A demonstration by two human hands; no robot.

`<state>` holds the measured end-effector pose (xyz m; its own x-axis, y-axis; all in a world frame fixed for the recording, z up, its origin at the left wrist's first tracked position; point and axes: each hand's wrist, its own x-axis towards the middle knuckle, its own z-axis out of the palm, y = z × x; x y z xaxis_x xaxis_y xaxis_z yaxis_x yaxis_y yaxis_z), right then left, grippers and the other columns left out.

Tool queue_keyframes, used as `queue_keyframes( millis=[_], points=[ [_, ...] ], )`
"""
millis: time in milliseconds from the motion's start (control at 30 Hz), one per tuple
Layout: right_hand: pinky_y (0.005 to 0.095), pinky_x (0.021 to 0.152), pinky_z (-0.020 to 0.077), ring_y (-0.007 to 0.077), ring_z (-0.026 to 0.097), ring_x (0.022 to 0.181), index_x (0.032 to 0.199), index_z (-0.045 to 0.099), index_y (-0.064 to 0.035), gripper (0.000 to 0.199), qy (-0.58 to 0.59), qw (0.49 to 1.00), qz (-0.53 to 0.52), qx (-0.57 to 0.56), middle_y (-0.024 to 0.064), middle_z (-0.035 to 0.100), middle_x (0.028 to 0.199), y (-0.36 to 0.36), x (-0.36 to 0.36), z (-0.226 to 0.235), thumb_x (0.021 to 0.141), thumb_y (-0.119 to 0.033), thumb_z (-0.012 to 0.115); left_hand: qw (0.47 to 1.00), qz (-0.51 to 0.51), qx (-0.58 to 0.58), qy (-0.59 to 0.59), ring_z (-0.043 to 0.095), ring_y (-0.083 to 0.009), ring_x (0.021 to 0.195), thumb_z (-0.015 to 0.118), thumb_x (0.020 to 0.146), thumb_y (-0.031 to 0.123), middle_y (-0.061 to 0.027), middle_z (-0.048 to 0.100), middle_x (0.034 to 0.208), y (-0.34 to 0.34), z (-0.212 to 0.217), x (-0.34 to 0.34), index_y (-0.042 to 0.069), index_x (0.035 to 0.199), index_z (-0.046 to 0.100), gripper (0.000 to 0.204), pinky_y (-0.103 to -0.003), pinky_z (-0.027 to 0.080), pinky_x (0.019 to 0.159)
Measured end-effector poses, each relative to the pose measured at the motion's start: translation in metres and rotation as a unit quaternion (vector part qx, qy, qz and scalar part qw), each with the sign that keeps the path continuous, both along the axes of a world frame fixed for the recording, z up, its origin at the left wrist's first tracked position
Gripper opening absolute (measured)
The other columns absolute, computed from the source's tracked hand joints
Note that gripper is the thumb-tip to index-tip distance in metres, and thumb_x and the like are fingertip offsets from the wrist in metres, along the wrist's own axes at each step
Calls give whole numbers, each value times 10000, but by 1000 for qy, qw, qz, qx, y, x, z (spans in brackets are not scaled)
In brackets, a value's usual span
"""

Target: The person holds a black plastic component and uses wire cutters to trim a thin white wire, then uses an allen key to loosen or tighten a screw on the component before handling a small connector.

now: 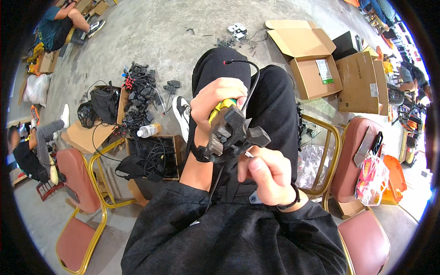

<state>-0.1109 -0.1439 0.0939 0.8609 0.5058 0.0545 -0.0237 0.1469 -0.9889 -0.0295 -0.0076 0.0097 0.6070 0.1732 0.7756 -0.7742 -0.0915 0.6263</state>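
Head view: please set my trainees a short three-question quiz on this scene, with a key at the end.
1. Choose one. The clasped piece in the person's left grip shows which colours? A) blue and white; B) yellow and green; C) pink and purple.
2. True or false: the cardboard box beyond the person's right knee, with a white and green sheet inside, is closed.
3. Fill in: the padded chair on the left has a metal frame coloured ____.

Key: 1 B; 2 false, its lid is open; 3 gold.
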Motion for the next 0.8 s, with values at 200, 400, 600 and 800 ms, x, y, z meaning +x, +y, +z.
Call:
queue_keyframes(
  millis=[200, 400, 600, 800],
  points=[
    [210, 490, 275, 78, 323, 485, 727, 478, -39, 346, 226, 952, 79, 190, -2, 403, 573, 4, -2, -6, 964, -242, 329, 1000, 7, 6, -3, 596, -222, 628, 613, 637, -71, -116, 595, 699, 0, 1, 1, -25, 745, 554, 131, -279, 476, 582],
    [250, 477, 234, 97, 256, 466, 721, 393, -74, 329, 406, 793, 201, 407, -22, 303, 525, 8, 3, -3, 964, -277, 303, 1000, 6, 6, -17, 597, -226, 623, 611, 644, -76, -119, 595, 695, -1, -1, 2, -27, 751, 557, 130, -282, 478, 582],
    [280, 546, 291, 105, 299, 439, 724, 333, -143, 312, 502, 670, 240, 491, -54, 281, 472, 9, 2, -1, 963, -318, 236, 1000, -13, -7, -13, 595, -224, 622, 603, 654, -65, -122, 596, 704, 1, -6, 4, -31, 754, 552, 117, -278, 476, 579],
    [279, 462, 284, 109, 351, 360, 733, 319, -147, 309, 460, 740, 186, 453, -63, 277, 445, 13, -4, 10, 971, -314, 215, 1000, -17, -8, -4, 592, -220, 643, 594, 657, -48, -124, 593, 721, 2, -7, 4, -37, 759, 542, 116, -274, 470, 584]
  ],
)
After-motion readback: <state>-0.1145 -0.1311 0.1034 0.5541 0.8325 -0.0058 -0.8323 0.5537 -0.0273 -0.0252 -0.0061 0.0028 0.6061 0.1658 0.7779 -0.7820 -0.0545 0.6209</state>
